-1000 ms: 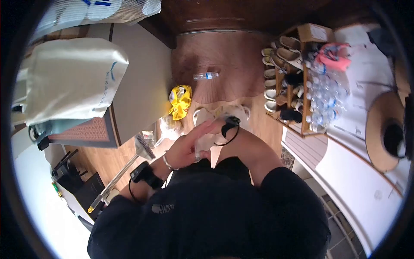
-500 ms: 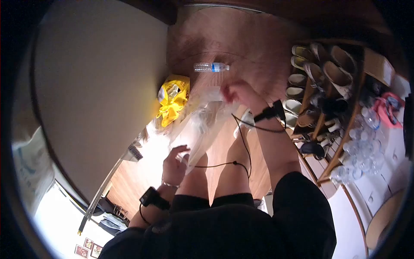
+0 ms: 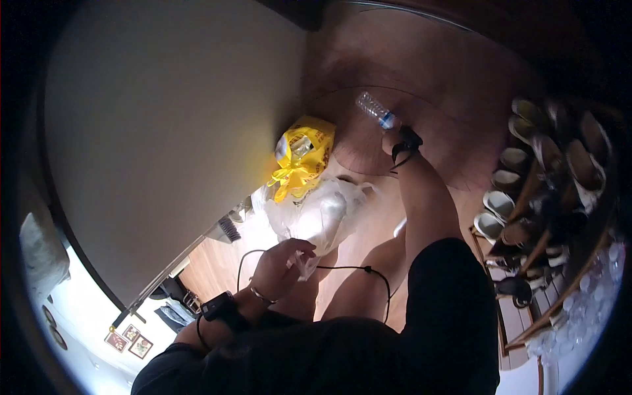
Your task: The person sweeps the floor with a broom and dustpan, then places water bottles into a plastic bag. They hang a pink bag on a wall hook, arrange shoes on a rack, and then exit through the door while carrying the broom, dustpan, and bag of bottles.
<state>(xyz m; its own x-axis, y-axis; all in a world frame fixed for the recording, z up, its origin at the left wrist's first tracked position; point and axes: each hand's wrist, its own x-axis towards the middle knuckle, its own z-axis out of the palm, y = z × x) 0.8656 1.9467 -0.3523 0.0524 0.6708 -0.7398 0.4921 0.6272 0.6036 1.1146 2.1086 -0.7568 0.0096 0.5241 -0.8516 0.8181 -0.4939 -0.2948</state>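
Observation:
My right hand (image 3: pixel 392 139) is stretched forward, closed around the cap end of a clear plastic bottle (image 3: pixel 374 108) with a blue label. The bottle is tilted, its base pointing away to the upper left; the wrist strap partly hides my fingers. Nearer my body, my left hand (image 3: pixel 282 266) pinches the edge of a clear plastic bag (image 3: pixel 322 214). The bag hangs spread out in front of my legs, and something pale and see-through shows inside it. Just beyond it sits a tied yellow plastic bag (image 3: pixel 304 155).
A wooden shoe rack (image 3: pixel 526 197) with several pairs of shoes stands on the right. Several clear plastic bottles (image 3: pixel 586 309) are gathered beside it. On the left are a large pale panel (image 3: pixel 178 131) and a brush (image 3: pixel 229 229). A black cable (image 3: pixel 342 267) runs across my legs.
My right hand has gone from the clear bag out to the bottle and taken hold of it. The bottle has turned from level to slanted. My left hand keeps hold of the bag.

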